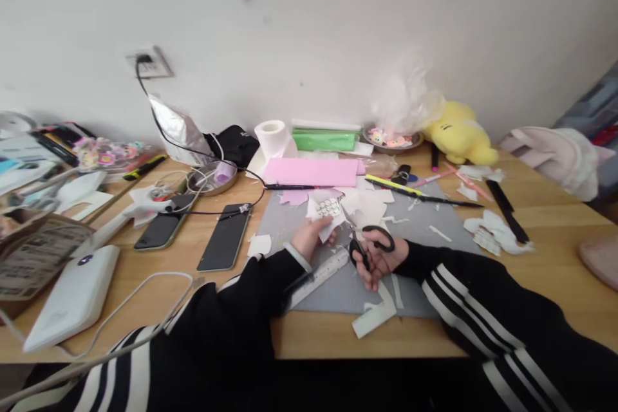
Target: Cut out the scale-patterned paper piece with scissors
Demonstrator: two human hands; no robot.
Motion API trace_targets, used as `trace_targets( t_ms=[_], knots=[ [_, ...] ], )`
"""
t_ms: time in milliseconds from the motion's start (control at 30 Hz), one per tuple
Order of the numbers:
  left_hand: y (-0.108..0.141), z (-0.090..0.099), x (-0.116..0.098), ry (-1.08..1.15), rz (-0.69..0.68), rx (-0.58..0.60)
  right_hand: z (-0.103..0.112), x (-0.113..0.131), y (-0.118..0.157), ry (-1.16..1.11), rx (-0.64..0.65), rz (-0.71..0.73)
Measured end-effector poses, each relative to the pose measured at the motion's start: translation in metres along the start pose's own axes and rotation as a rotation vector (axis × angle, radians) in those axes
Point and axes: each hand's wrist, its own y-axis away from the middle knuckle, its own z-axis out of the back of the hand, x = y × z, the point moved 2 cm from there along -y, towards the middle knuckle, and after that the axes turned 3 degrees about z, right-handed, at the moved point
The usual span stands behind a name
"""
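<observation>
My left hand [310, 238] pinches a small white paper piece [328, 208] with a dark grid-like pattern, above the grey mat [299, 296]. Just to its right, my right hand [379, 259] has its fingers in the black handles of scissors [360, 253], palm turned up. The blades point toward the paper, but their tips are hard to make out. A pale ruler [321, 278] lies under and beside my left wrist. White paper scraps [374, 318] lie on the mat and over its front edge below my right hand.
Pink sheets [311, 172], a paper roll [274, 136] and a green pack [323, 140] stand behind the mat. Two phones [224, 238], a cable and a white power bank [72, 296] lie left. A yellow plush [458, 132] and black strips [506, 209] are at right.
</observation>
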Motion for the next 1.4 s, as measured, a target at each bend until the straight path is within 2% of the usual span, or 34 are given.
trace_targets(
  t_ms=[133, 200, 267, 300, 400, 500, 567, 667, 733, 867, 1100, 1400],
  knots=[
    [0.004, 0.005, -0.004, 0.005, -0.011, -0.025, -0.003, 0.007, 0.012, 0.12, 0.135, -0.006],
    [0.004, 0.005, -0.006, -0.006, -0.024, -0.026, -0.005, 0.009, 0.015, 0.172, 0.158, -0.027],
    [0.003, 0.005, -0.005, -0.023, -0.042, -0.018, -0.007, 0.012, 0.015, 0.236, 0.125, -0.004],
    [0.003, 0.005, -0.005, -0.032, -0.051, -0.012, -0.009, 0.014, 0.014, 0.269, 0.084, 0.034],
    [0.003, 0.004, -0.001, -0.063, -0.073, 0.012, -0.018, 0.025, 0.011, 0.35, -0.115, 0.332],
    [0.003, 0.004, 0.002, -0.103, -0.089, 0.051, -0.03, 0.034, 0.003, 0.356, -0.22, 0.482],
    [0.004, 0.003, 0.002, -0.147, -0.098, 0.087, -0.034, 0.038, -0.004, 0.358, -0.345, 0.601],
    [0.005, 0.002, 0.002, -0.241, -0.11, 0.144, -0.03, 0.041, -0.014, 0.357, -0.609, 0.79],
    [0.005, 0.001, 0.001, -0.299, -0.117, 0.168, -0.024, 0.038, -0.018, 0.359, -0.723, 0.837],
    [0.007, 0.0, 0.001, -0.372, -0.118, 0.195, -0.012, 0.035, -0.019, 0.342, -0.844, 0.844],
    [0.01, -0.002, 0.001, -0.399, -0.122, 0.262, -0.014, 0.039, -0.011, 0.376, -0.868, 0.793],
    [-0.004, 0.008, 0.007, -0.189, -0.219, 0.148, -0.012, 0.035, -0.012, 0.429, -0.883, 0.728]
  ],
)
